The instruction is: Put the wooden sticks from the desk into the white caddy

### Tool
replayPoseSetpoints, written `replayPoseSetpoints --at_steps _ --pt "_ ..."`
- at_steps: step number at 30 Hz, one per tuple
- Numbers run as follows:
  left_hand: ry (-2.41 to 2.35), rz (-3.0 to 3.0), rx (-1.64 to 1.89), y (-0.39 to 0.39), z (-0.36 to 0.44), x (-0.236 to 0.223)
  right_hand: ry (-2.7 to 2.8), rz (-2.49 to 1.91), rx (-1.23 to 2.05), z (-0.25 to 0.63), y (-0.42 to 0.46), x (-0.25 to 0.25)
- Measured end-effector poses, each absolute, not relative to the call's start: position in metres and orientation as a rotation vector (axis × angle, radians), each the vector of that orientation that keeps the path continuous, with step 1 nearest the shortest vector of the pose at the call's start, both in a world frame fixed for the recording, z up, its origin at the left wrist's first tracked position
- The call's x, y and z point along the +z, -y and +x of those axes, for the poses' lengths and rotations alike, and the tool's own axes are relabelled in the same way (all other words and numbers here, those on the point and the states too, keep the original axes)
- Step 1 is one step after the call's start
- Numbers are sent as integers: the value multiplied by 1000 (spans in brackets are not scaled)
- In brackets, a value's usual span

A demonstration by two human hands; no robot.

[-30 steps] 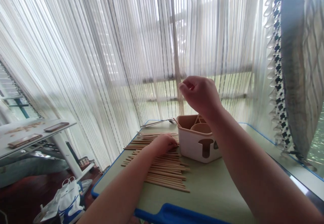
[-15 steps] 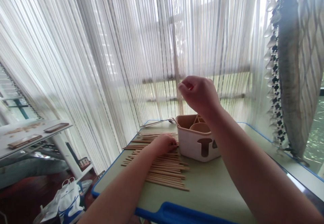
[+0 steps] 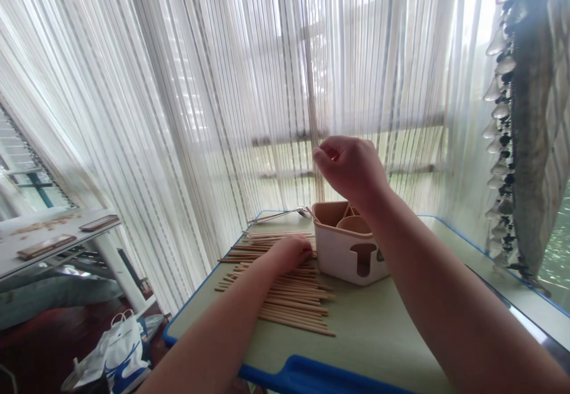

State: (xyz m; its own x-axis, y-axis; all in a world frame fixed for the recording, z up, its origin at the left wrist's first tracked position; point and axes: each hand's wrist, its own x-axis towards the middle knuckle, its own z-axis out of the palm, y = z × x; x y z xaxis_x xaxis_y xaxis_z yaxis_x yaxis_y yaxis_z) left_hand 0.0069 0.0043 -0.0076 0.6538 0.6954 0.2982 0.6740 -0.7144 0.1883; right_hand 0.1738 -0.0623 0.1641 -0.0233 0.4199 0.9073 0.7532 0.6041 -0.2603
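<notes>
Centrally, the person's right hand (image 3: 351,168) is raised above a compartmented holder (image 3: 345,245), its fingers (image 3: 323,162) curled together and pinched at the tips; a thin stick may be held upright there, but against the striped curtain (image 3: 200,85) behind it this cannot be told for certain. Directly below these fingers sits the holder, pale outside and tan inside, divided into several compartments, one of them round, with dark cut-out shapes on its near wall. The left hand (image 3: 287,251) rests palm down just left of the holder, its fingers lying closed over a spread of wooden sticks (image 3: 285,302); whether they grip any single stick is hidden by the hand itself. The sticks lie flat on the desk (image 3: 378,334), roughly parallel, extending from beneath the left fingers toward the near edge and out to the left, touching one another in a loose layer. Beyond the left fingers, at the far side of the desk, a metal spoon (image 3: 278,215) lies with its bowl just beside the holder's rear corner. The desk top is pale green with a blue rim. Well to the left of both hands, a white side table (image 3: 53,234) carries flat brown objects, and a white bag (image 3: 122,346) stands on the floor below.
</notes>
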Motion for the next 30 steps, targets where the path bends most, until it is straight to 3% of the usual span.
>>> replayPoseSetpoints --at_steps 12,22,30 --pt "-1246 2784 503 0 9 -13 1666 -1007 -330 174 68 163" --pt "-1246 2648 1077 -3 13 -10 1717 -1048 -301 178 58 159" --pt "-1182 2684 1094 -1 11 -7 1690 -1090 -294 188 53 165"
